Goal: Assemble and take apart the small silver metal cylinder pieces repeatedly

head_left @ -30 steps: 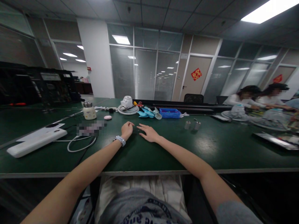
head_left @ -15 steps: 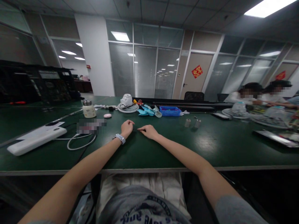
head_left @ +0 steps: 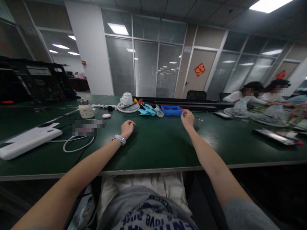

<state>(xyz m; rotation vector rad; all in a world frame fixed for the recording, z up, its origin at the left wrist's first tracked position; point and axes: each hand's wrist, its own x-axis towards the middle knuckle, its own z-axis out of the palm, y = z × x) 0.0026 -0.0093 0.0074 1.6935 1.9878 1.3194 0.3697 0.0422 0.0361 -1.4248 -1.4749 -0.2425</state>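
My left hand (head_left: pixel 127 128), with a pale watch (head_left: pixel 119 139) on its wrist, hovers over the green table with its fingers curled together. What it pinches, if anything, is too small to tell. My right hand (head_left: pixel 187 119) is at the right end of a blue plastic basket (head_left: pixel 172 111), fingertips close together near its rim. I cannot make out anything between them. Just right of that hand stands a small metal cylinder (head_left: pixel 200 122); a second one is hidden behind the hand. Light blue fan blades (head_left: pixel 149 110) lie left of the basket.
A white fan housing with grille (head_left: pixel 128 107), a pink oval object (head_left: pixel 106 116) and a patterned bottle (head_left: pixel 86 110) stand at the back left. Nearer are a white power bank-like block (head_left: pixel 31 143) and a looped cable (head_left: pixel 79 150). Co-workers (head_left: pixel 251 92) sit at right.
My right hand has moved away from my left, rightward and forward to the basket. My left hand stays at about the same place, still curled. The view has shifted slightly.
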